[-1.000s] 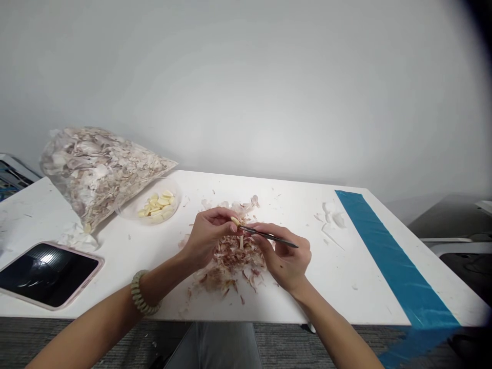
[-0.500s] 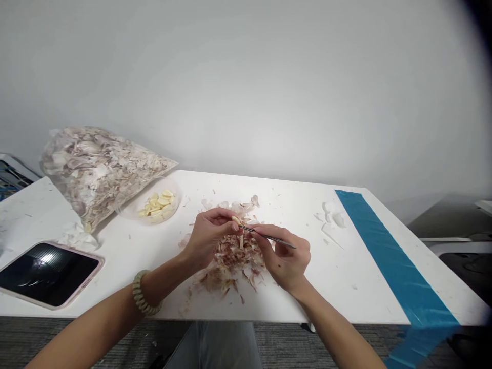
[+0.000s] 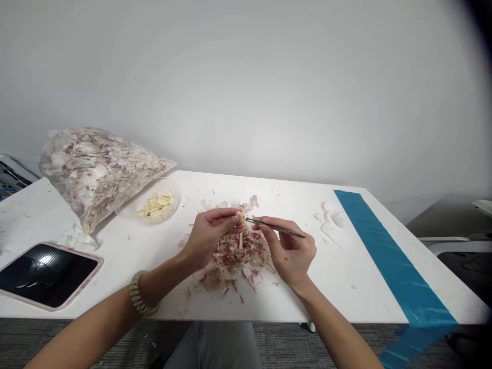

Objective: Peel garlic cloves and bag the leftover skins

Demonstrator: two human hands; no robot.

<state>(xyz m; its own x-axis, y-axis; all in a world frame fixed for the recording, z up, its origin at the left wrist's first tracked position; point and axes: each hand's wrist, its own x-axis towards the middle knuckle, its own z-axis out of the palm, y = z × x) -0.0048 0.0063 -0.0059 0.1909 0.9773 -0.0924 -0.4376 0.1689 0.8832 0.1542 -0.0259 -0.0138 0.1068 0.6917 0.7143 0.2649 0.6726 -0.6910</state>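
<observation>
Between thumb and fingers, my left hand (image 3: pixel 209 233) pinches a pale yellow garlic clove (image 3: pixel 240 218) above a pile of reddish and white skins (image 3: pixel 234 256). My right hand (image 3: pixel 290 248) is closed round thin metal tweezers (image 3: pixel 282 229), whose tip points left, a little short of the clove. A round clear bowl (image 3: pixel 175 207) at the left holds several peeled cloves (image 3: pixel 156 205).
A large clear bag of garlic skins (image 3: pixel 100 171) leans over the bowl's left side. A phone (image 3: pixel 48 274) lies at the front left by crumpled tissue (image 3: pixel 77 236). Blue tape (image 3: pixel 392 251) crosses the table's right side, with white scraps (image 3: pixel 331 215) left of it.
The tweezers have moved slightly right, away from the clove, with my right hand. The clove now sits more upright in my left fingers.
</observation>
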